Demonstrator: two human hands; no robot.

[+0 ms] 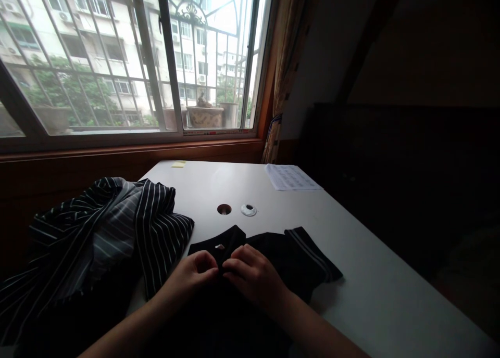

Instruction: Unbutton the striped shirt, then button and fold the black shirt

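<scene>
A black short-sleeved shirt (269,243) with a collar lies on the white table in front of me, a pale stripe running along its right sleeve edge. A small white tag shows inside the neck. Below the collar, my left hand (195,272) pinches the dark cloth with thumb and forefinger. Right beside it, my right hand (253,269) is closed on the front of the same shirt, its fingers bent. The fingertips almost meet; whether a button lies between them I cannot make out.
On the left a black-and-white striped garment (160,233) is heaped over the edge of the white table (203,186). Farther back are a cable hole (224,209), its round cover (248,209), printed sheets (291,177) and a yellow note (178,164). A barred window stands beyond.
</scene>
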